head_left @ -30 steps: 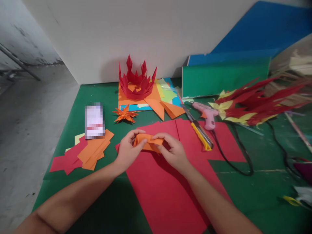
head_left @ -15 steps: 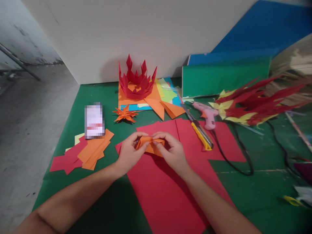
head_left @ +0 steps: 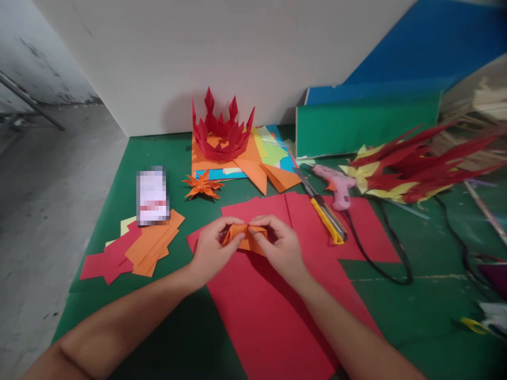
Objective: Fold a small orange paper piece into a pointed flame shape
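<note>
An orange piece of paper (head_left: pixel 249 242), partly folded, is pinched between both hands above the red paper sheets (head_left: pixel 273 311). My left hand (head_left: pixel 214 247) grips its left side, thumb in front and fingers behind. On the other side my right hand (head_left: pixel 280 247) is closed on it the same way, and the two thumbs nearly meet at the middle. The fingers hide part of the folds. Beyond the hands sit an orange folded paper flower (head_left: pixel 203 186) and a red paper crown (head_left: pixel 222 145), the crown resting on a stack of coloured paper.
To the left, a phone (head_left: pixel 152 196) with a blurred screen lies by orange and red paper strips (head_left: pixel 152 245). At right are a yellow box cutter (head_left: pixel 327 219), a pink glue gun (head_left: pixel 336 187) with a black cord, and a red-and-yellow paper piece (head_left: pixel 415 166). A green board (head_left: pixel 368 126) stands behind.
Both hands keep hold of the orange paper and shift only slightly. The thumbs stay pressed near its middle, and everything else on the table lies as before.
</note>
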A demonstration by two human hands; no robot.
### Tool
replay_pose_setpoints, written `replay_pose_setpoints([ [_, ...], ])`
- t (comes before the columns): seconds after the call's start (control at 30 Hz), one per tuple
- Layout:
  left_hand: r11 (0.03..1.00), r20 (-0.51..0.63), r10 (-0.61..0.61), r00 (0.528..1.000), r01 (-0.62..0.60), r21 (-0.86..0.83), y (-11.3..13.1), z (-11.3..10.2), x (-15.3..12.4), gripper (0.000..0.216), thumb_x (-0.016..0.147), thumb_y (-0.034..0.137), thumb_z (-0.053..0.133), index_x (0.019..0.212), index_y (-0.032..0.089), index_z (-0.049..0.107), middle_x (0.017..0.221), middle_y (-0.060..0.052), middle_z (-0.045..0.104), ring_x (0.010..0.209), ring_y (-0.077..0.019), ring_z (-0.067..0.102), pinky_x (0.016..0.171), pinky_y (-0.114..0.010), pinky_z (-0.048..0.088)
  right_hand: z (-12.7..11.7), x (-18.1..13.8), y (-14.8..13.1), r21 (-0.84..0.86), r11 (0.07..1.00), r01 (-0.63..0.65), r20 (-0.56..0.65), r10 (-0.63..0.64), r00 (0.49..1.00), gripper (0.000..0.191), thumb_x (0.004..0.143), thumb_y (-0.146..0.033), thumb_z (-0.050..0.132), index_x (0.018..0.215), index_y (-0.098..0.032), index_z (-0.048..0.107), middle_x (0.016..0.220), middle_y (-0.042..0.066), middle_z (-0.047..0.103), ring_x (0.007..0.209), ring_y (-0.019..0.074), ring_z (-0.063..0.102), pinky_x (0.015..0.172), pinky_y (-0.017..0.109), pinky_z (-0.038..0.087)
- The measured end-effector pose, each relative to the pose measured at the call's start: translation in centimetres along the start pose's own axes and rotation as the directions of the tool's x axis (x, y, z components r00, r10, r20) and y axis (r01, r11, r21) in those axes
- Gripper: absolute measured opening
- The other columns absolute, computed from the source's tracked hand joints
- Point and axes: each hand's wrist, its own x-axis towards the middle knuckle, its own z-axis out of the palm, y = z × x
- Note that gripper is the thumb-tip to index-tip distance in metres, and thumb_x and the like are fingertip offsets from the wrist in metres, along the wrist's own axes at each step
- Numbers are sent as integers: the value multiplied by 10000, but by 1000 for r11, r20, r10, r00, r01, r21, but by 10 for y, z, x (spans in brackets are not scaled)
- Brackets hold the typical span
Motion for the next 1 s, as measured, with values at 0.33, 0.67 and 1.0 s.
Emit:
replay_pose_setpoints([
  [0.33, 1000, 2, -12, 1000, 12, -25, -1, 1, -1, 162, 787, 187, 617, 947, 204, 600, 923, -34, 675, 855, -151, 645, 760, -277, 527, 1, -1, 0, -3, 1000, 18, -11, -18, 1000, 24, 796, -212, 577, 779, -221, 593, 801, 32, 652, 767, 181, 621, 721, 327, 511],
  [0.67, 998, 18, -42, 999, 43, -37, 2, 1, -1, 180, 781, 173, 606, 955, 205, 575, 949, -33, 654, 891, -154, 628, 807, -293, 513, 1, -3, -1, -7, 999, 54, 8, -54, 999, 61, 783, -163, 571, 788, -220, 593, 824, 28, 653, 784, 171, 625, 734, 313, 510],
  [1.0, 995, 0, -93, 996, 93, -32, 2, 2, -2, 204, 776, 168, 587, 964, 203, 517, 908, -22, 602, 807, -125, 600, 726, -252, 497, 2, -3, -3, -29, 997, 67, 13, -67, 998, 86, 775, -143, 559, 787, -221, 593, 824, 29, 655, 775, 171, 625, 725, 317, 512],
])
